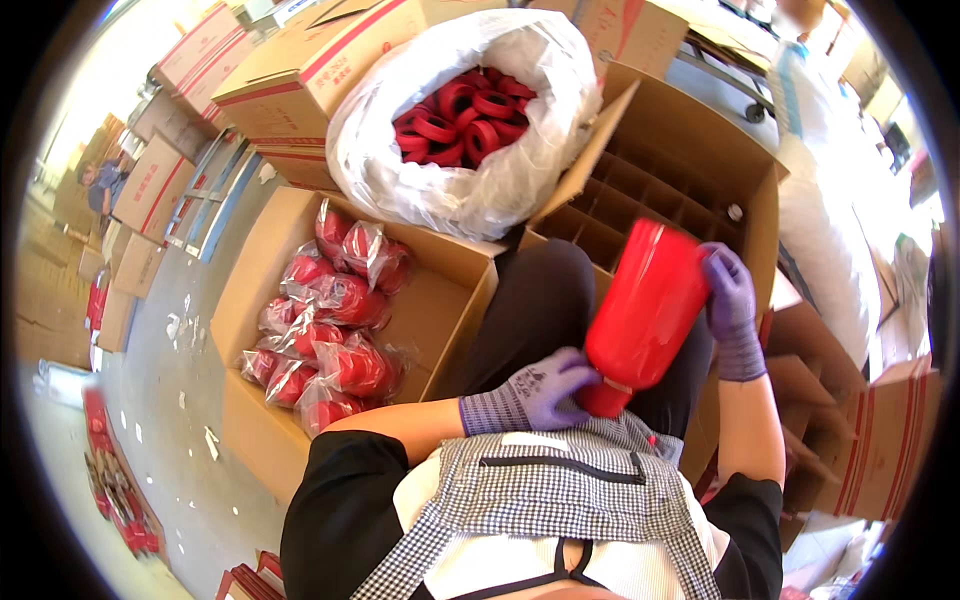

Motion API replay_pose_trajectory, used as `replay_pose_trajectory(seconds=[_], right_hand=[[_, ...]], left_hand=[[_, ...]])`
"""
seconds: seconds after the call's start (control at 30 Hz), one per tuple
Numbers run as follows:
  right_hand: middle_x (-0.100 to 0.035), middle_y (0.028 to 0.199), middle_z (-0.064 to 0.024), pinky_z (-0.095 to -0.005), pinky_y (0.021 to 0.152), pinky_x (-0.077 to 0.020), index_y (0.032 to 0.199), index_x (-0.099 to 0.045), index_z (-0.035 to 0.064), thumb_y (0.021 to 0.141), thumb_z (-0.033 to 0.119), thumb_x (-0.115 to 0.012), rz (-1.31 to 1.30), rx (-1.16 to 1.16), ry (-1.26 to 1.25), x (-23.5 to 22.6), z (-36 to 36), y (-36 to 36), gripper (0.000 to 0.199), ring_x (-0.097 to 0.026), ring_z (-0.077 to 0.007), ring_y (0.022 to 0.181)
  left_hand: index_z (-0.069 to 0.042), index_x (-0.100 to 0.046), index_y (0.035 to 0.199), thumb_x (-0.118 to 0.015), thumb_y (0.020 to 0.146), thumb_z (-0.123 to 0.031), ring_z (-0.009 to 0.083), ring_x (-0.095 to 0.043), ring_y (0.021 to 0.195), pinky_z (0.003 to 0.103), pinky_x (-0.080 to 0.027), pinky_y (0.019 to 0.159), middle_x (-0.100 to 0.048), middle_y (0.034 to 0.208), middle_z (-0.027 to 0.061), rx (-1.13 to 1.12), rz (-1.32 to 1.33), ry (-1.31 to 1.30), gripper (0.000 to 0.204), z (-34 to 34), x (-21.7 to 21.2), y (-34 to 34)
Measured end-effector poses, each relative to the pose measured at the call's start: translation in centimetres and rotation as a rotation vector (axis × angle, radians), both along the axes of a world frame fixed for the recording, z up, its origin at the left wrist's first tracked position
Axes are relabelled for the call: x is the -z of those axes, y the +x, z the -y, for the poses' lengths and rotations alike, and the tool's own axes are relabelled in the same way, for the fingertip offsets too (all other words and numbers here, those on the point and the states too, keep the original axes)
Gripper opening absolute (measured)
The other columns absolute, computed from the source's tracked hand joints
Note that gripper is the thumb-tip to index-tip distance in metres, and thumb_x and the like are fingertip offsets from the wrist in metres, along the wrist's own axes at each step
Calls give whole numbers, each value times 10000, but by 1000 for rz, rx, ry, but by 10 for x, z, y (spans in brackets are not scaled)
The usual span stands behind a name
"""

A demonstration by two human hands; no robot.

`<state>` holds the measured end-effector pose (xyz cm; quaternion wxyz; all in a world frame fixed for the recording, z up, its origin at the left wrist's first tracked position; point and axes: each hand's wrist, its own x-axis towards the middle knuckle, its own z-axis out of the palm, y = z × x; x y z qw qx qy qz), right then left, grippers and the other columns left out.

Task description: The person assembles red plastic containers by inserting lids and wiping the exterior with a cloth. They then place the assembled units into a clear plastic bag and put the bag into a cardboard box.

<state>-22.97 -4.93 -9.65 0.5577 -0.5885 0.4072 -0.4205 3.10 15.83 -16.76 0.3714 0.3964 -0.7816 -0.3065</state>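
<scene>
A glossy red bottle-shaped cylinder [648, 305] is tilted over my lap, its narrow neck end toward me. My left hand [545, 392], in a purple-grey knit glove, is closed at the neck. At the far, wide end my right hand [730, 295], gloved alike, grips the cylinder's right edge. To the left stands an open carton [440, 345], partly filled with several red pieces [350, 300] in clear plastic wrap. Beyond my right knee is a carton with cardboard dividers [640, 190]; the cylinder hides part of it. A small pale round piece [735, 212] shows in one compartment.
A large white plastic bag [375, 110] holds many red rings [480, 105] straight ahead. Closed cartons [310, 80] stand behind it. At the right are white sacks [825, 240] and loose cardboard dividers [810, 375]. Far left, a person [103, 185] is near stacked boxes.
</scene>
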Motion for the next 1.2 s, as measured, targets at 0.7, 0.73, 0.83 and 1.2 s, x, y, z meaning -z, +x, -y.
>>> replay_pose_trajectory(seconds=[0.7, 0.73, 0.83, 1.2], right_hand=[[-713, 963, -118, -476, 938, -472, 756, -634, 83, 733, 459, -767, -175, -303, -268, 11, 15, 41, 400, -658, -318, 933], [-716, 966, -116, -482, 948, -466, 768, -638, 84, 725, 446, -769, -252, -327, -299, 2, 16, 39, 387, -663, -317, 924], [-726, 968, -102, -498, 991, -438, 852, -679, 78, 715, 432, -774, -419, -475, -417, -23, 22, 44, 391, -676, -318, 895], [-451, 1486, -215, -481, 1068, -466, 1473, -469, 115, 747, 79, -786, -609, -318, -1209, -114, 79, 112, 793, -506, -422, 1304]], left_hand=[[88, -611, 1287, -707, 790, -654, 328, -631, 1208, 444, -493, 1018, -629, 1323, 234, -1631, -415, 845, 898, 441, 196, 395], [68, -619, 1282, -753, 777, -605, 331, -639, 1191, 456, -520, 984, -635, 1316, 213, -1698, -491, 888, 852, 443, 181, 374], [11, -571, 1300, -776, 816, -464, 327, -656, 1145, 470, -575, 903, -636, 1281, 167, -1504, -1194, 565, 708, 410, 137, 357], [9, -531, 1302, -747, 874, -101, 125, -600, 1040, 267, -510, 913, -621, 1177, 88, -333, -665, 74, 492, 220, -88, 94]])
